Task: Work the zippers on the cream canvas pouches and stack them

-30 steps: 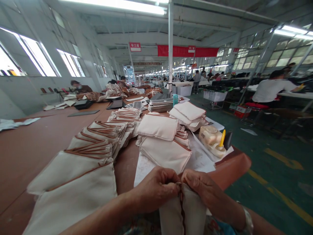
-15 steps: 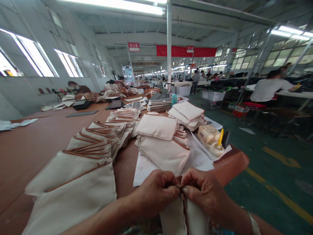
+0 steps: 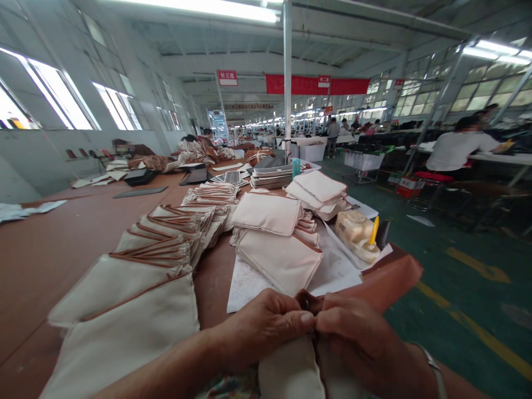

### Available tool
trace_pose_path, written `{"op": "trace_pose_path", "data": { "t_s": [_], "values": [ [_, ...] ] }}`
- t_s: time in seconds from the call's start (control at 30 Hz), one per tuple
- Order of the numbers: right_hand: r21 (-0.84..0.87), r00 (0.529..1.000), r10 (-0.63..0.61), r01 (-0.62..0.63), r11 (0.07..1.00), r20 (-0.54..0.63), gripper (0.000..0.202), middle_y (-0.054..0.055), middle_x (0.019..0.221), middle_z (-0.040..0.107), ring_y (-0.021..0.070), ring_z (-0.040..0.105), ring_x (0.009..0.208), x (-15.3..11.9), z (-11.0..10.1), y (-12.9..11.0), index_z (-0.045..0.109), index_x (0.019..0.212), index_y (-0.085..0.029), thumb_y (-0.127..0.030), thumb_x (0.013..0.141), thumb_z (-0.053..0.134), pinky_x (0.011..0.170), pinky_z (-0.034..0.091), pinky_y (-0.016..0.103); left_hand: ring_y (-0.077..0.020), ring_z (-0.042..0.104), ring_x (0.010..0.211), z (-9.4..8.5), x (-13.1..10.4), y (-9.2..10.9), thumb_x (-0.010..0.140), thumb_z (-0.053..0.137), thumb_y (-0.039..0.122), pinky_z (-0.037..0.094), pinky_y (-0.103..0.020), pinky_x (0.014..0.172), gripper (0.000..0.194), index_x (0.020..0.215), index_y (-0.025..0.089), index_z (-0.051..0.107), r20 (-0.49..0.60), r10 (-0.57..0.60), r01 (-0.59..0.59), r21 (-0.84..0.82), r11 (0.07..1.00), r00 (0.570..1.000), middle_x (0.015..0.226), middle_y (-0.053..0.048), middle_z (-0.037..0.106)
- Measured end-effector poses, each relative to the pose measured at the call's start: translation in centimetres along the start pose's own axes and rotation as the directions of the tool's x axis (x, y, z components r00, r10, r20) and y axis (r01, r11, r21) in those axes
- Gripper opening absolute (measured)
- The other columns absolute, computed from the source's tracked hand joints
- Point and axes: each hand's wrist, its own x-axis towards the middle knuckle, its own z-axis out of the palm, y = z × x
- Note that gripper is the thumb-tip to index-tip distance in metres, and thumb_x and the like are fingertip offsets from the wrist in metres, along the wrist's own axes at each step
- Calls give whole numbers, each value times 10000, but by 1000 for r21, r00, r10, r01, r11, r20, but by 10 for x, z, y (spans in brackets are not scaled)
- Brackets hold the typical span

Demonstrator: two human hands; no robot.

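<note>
At the lower middle, a cream fabric piece with brown edging (image 3: 291,368) hangs below both hands. My left hand (image 3: 266,327) pinches its brown upper edge between thumb and fingers. Right beside it, my right hand (image 3: 361,338) is closed on the same edge, its fingers curled. A bit of brown material shows above the fingertips. Just beyond the hands lies a pile of cream pieces (image 3: 278,260) on white paper (image 3: 245,288). More cream pieces with brown edges (image 3: 137,327) fan out at the left.
The brown table (image 3: 83,238) carries a glue container (image 3: 353,227) with a yellow-handled tool (image 3: 374,230), a teal cylinder (image 3: 296,167) and grey panels (image 3: 270,174). At the right, a person in a white top (image 3: 453,149) sits by another table beyond the green floor (image 3: 457,310).
Both hands have shifted their grip on the brown edge. My right hand has turned, its fingers now curled over the edge, and more brown material shows above the fingertips.
</note>
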Motion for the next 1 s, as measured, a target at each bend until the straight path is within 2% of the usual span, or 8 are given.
{"op": "trace_pose_path", "data": {
  "t_s": [0.13,0.2,0.3,0.37,0.43,0.63,0.77,1.0],
  "values": [
    [-107,992,-91,101,989,92,100,52,819,591,194,541,736,-6,-1,2,550,961,-227,-160,916,490,664,419,302,-74,317,528,0,-1,2,763,689,604,263,-207,474,501,718,115,589,11,8,-8,34,999,1000,620,22,436],
    [-85,994,-70,77,993,80,117,50,842,598,197,550,761,-12,0,2,547,1001,-232,-170,913,502,698,427,311,-76,321,538,1,-3,3,743,714,581,266,-204,481,485,737,107,611,9,14,-14,45,999,1000,623,20,446],
    [96,988,156,-156,983,7,96,37,871,601,194,554,792,-18,0,-1,545,1003,-235,-257,956,464,721,437,304,-80,331,560,3,-4,6,758,707,532,259,-197,489,441,758,99,624,-28,59,-56,100,993,998,645,18,467],
    [253,928,374,-363,897,7,206,18,828,573,175,520,744,-16,-1,-4,547,986,-225,-354,1005,386,662,423,275,-78,327,565,5,-5,9,793,676,479,256,-194,500,386,758,98,623,-47,106,-98,156,983,993,641,26,459],
    [346,878,474,-466,814,68,338,5,784,537,156,477,707,-10,-4,-6,561,937,-201,-432,1025,329,626,397,254,-79,334,573,8,-6,11,822,635,416,260,-191,509,326,741,100,618,-52,161,-146,227,963,986,631,30,456],
    [343,831,455,-549,762,320,462,-24,704,393,114,339,628,5,-14,-4,525,737,-162,-547,971,425,533,284,223,-79,379,577,10,-6,10,825,539,210,294,-176,508,148,741,112,610,-52,269,-214,469,857,962,640,25,501],
    [305,847,425,-517,800,321,432,-32,687,384,105,323,618,8,-17,-2,500,707,-164,-511,962,469,517,262,214,-76,378,580,9,-8,11,825,526,170,297,-170,510,130,743,118,612,-25,295,-234,549,803,955,647,33,507],
    [213,914,319,-373,903,251,164,-14,721,534,120,455,652,6,-18,-7,590,779,-166,-245,911,531,585,357,220,-100,388,631,7,-12,18,820,608,265,308,-196,547,195,864,82,659,13,150,-147,302,942,989,715,-2,526]
  ]
}}
